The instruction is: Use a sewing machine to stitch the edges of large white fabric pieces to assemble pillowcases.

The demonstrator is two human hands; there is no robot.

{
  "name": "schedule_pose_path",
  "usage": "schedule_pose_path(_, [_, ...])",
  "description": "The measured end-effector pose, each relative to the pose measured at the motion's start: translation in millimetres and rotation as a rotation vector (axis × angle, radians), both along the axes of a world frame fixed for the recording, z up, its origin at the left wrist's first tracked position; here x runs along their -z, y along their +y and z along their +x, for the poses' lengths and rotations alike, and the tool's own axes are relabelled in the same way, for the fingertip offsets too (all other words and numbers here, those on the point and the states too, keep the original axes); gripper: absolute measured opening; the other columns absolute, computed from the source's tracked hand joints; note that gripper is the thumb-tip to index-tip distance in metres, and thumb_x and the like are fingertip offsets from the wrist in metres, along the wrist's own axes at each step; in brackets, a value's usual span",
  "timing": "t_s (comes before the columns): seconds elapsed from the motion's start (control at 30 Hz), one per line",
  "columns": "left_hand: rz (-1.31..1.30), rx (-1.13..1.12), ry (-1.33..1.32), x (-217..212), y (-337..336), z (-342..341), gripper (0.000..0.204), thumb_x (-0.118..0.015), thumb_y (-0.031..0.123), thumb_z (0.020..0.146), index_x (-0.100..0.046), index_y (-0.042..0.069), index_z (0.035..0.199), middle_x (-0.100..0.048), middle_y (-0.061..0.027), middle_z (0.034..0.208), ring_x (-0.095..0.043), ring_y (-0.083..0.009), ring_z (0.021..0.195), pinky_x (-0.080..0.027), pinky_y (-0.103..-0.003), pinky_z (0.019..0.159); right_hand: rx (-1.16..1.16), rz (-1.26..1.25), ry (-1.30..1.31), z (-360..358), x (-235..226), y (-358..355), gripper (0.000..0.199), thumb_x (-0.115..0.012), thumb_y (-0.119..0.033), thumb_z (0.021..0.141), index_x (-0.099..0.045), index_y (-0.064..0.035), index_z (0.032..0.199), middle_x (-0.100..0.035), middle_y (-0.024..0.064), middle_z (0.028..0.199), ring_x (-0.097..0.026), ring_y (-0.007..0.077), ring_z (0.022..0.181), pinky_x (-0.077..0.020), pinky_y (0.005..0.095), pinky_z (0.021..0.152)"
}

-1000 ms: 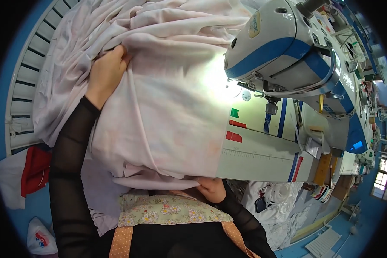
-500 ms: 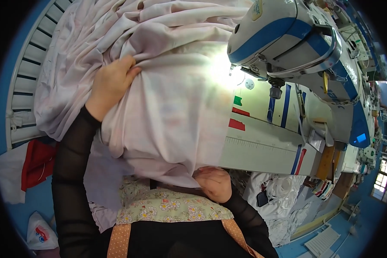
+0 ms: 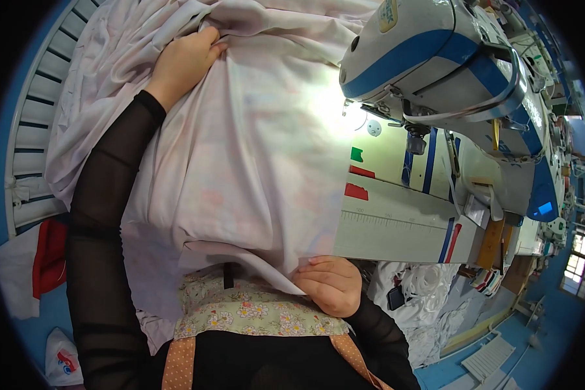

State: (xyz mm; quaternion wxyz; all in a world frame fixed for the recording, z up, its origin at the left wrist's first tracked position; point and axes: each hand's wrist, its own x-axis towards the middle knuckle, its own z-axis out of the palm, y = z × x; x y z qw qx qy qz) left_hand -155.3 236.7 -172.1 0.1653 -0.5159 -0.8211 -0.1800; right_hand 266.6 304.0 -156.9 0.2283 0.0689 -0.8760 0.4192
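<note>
Cloth [image 3: 266, 175] lying beside the lit sewing spot, with its bulk bunching to the left

From the head view, the pale pink cloth is spreading over the counter [image 3: 396, 229], its right edge running from the glare under the sewing machine [image 3: 400, 62] down toward the wearer. The left hand [image 3: 187, 64] is gripping a fold on the far left, its fingers bent and closing on the fabric. The right hand [image 3: 331, 286] is holding the near right corner at the counter's front edge, its fingers curling over the cloth; the thumb is hiding from view.

As for progress, the middle stretch is lying fairly flat, with some soft creases running through it, so the laying-out is seemingly getting well along. Thick folds are heaping at the far side and left, seemingly leaving plenty to handle. Glare is covering the needle, so I cannot tell whether any stitching is done along that edge.
</note>
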Motion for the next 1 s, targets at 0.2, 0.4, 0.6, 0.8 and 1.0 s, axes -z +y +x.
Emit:
schedule_pose_path(0.2, [0.002,-0.064,0.041,5.1,29.3,-26.8,0.027,-0.056,0.032,0.094,-0.055,0.006,0.087,-0.065,-0.0176,0.072,-0.064,-0.0398,0.070,-0.050,-0.052,0.063,0.008,0.009,-0.016,-7.1,-0.2,13.0,0.018,-0.068,-0.002,0.067,-0.070,-0.0047,0.085,-0.071,0.0066,0.086,-0.070,0.0224,0.080,-0.0576,0.0371,0.079])
schedule_pose_path(0.4, [-0.075,-0.129,-0.093,1.7,57.1,-60.6,0.026,-0.058,0.028,0.092,-0.061,0.005,0.105,-0.066,-0.0226,0.093,-0.064,-0.0399,0.089,-0.050,-0.048,0.078,-0.017,0.012,-0.073,-26.2,-9.7,29.8,0.018,-0.070,-0.002,0.068,-0.070,-0.0055,0.085,-0.071,0.0063,0.085,-0.069,0.0224,0.079,-0.0580,0.0382,0.079])
schedule_pose_path(0.6, [0.100,-0.043,-0.075,4.6,84.0,-91.5,0.020,-0.054,0.018,0.091,-0.061,0.001,0.084,-0.065,-0.0251,0.079,-0.065,-0.0414,0.077,-0.050,-0.050,0.070,-0.011,0.047,-0.163,-45.4,-17.8,48.2,0.020,-0.071,0.000,0.067,-0.071,-0.0057,0.086,-0.070,0.0065,0.084,-0.069,0.0227,0.081,-0.0581,0.0386,0.080])
schedule_pose_path(0.8, [0.196,-0.002,-0.075,5.1,94.8,-131.2,0.021,-0.060,0.018,0.088,-0.062,-0.002,0.093,-0.066,-0.0263,0.088,-0.065,-0.0418,0.085,-0.050,-0.048,0.075,0.049,0.106,-0.216,-61.1,-22.5,60.6,0.023,-0.067,0.005,0.067,-0.071,-0.0050,0.087,-0.071,0.0071,0.084,-0.070,0.0244,0.082,-0.0575,0.0395,0.081])
schedule_pose_path(1.0, [-0.024,0.138,-0.159,-37.4,43.0,-97.7,0.052,-0.070,0.039,0.084,-0.062,-0.001,0.115,-0.068,-0.0201,0.107,-0.065,-0.0352,0.100,-0.052,-0.039,0.083,0.100,0.115,-0.172,-64.6,-17.3,55.0,0.033,-0.065,0.009,0.062,-0.072,-0.0073,0.090,-0.069,0.0083,0.089,-0.067,0.0264,0.087,-0.0550,0.0390,0.082])
